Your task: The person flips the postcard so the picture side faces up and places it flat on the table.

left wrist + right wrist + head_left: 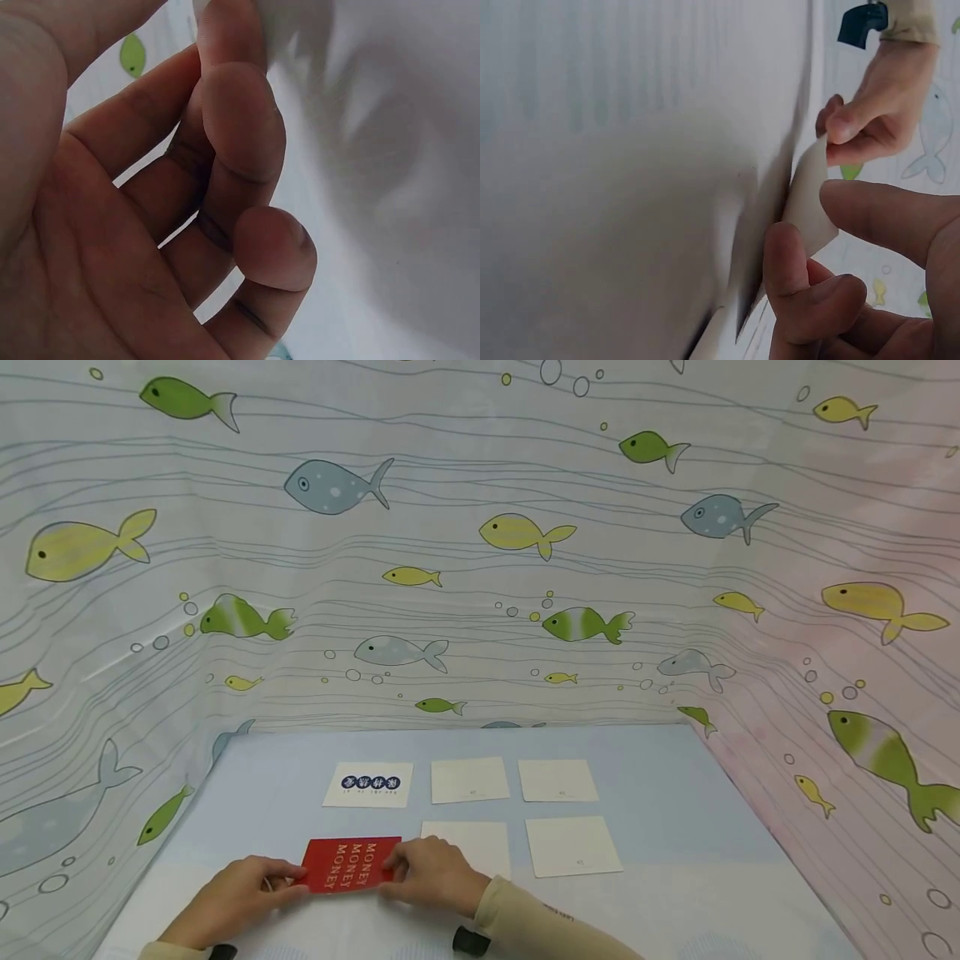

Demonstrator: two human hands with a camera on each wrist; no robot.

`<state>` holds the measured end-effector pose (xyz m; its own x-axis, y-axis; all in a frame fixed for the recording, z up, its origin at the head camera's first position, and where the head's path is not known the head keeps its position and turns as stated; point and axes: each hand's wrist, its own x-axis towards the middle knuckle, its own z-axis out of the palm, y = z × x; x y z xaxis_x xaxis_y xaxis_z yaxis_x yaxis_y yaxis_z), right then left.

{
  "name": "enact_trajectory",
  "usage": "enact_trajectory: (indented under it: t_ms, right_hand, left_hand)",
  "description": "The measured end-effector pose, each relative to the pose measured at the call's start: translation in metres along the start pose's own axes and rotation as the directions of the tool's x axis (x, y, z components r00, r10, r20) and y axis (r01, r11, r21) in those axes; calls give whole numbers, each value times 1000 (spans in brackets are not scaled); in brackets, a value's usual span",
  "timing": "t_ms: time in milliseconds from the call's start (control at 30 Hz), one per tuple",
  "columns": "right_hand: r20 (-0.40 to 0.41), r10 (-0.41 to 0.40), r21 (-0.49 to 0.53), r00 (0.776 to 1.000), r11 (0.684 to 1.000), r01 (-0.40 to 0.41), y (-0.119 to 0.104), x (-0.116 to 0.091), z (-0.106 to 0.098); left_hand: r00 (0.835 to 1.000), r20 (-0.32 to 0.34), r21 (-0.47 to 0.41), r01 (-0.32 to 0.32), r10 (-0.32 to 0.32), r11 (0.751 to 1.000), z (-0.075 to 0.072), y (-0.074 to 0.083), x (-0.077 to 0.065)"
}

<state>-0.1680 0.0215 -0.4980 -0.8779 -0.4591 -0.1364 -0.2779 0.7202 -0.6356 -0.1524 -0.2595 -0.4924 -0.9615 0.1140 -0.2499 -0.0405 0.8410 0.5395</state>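
Note:
Both hands hold a red card [348,865] with "MONEY" printed on it three times, low over the near part of the table. My left hand [243,893] pinches its left edge between thumb and fingers. At the right edge, my right hand [435,872] grips the card with thumb and curled fingers. The right wrist view shows the card's pale underside [808,196] tilted up from the surface, with the left hand [881,112] at its far end. In the left wrist view the left fingers [244,124] are curled, and their tips partly run out of frame.
A white card [367,802] with blue round characters lies at the back left. Blank pale cards [470,779] lie to its right, including a front one [468,843] partly behind the right hand. The light table [675,827] is bordered by a fish-patterned curtain [480,610].

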Motion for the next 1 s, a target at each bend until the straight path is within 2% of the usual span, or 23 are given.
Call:
enact_trajectory:
  t_ms: [267,1000]
  right_hand:
    - [33,9,11,999,1000,-10,4,1,5]
    - [24,44,6,999,999,-44,7,11,5]
  left_hand:
    - [1000,-3,29,21,-21,999,8,-1,2]
    - [1000,-19,30,15,-14,999,6,4,8]
